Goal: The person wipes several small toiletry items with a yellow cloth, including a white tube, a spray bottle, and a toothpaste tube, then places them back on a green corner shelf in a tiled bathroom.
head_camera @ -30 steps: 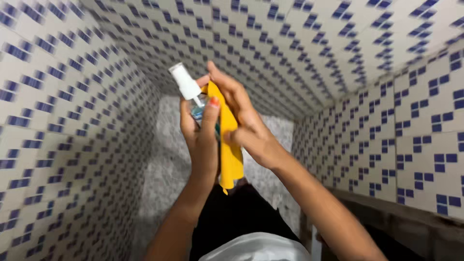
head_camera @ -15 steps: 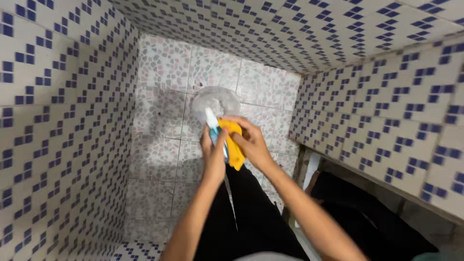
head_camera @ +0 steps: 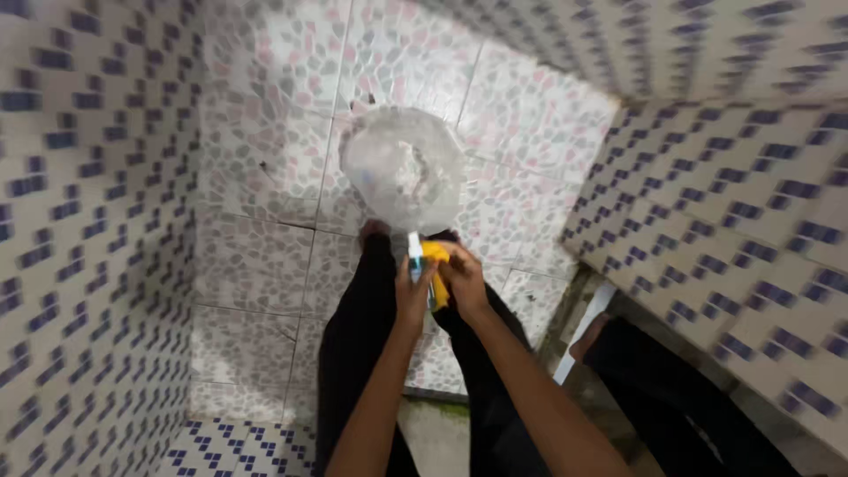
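1. Spray bottle (head_camera: 414,259) sat upright in the left hand (head_camera: 411,296), fingers wrapped shut round its body, white nozzle end pointing up and away from the person.
2. Right hand (head_camera: 463,278) was closed on a yellow cloth (head_camera: 435,265), pressed just beside the bottle on its right; whether the cloth touched the bottle was too blurred to tell.
3. Bottle's long axis ran roughly along the left forearm line, toward the round pale basin (head_camera: 404,168) on the floor ahead.
4. Both hands met at mid-frame, above the person's dark trouser legs (head_camera: 358,327); left hand was the one on the bottle, right nearest by way of the cloth.
5. Pebble-pattern floor tiles (head_camera: 265,256) lay below, blue-and-white mosaic walls (head_camera: 79,221) on both sides.
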